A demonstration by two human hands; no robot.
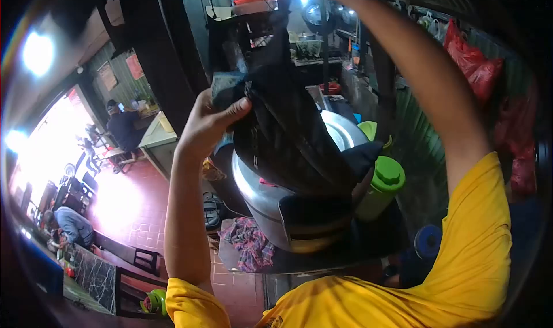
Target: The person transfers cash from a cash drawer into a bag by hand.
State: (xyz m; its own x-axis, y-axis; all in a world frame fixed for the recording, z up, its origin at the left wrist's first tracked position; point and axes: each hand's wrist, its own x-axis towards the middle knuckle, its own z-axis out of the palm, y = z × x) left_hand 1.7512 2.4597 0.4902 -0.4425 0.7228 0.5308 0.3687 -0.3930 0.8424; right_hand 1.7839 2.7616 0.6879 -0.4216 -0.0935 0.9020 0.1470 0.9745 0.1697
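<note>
My left hand (213, 120) is closed on the upper left edge of a black cloth bag (288, 132), its thumb lying across the dark fabric. The bag hangs in front of a large round metal pot (259, 195) and hides much of it. My right arm reaches up past the top edge of the view, and the fingers of that hand cannot be seen. Beneath the pot is a dark table (230, 253) with a crumpled checked cloth (250, 244) at its left.
A container with a green lid (389, 174) stands right of the pot. Red plastic bags (472, 63) hang on the right wall. Two people sit at the left, one by a counter (158, 135), another near a bench (127, 253). A dark post (150, 51) rises at upper left.
</note>
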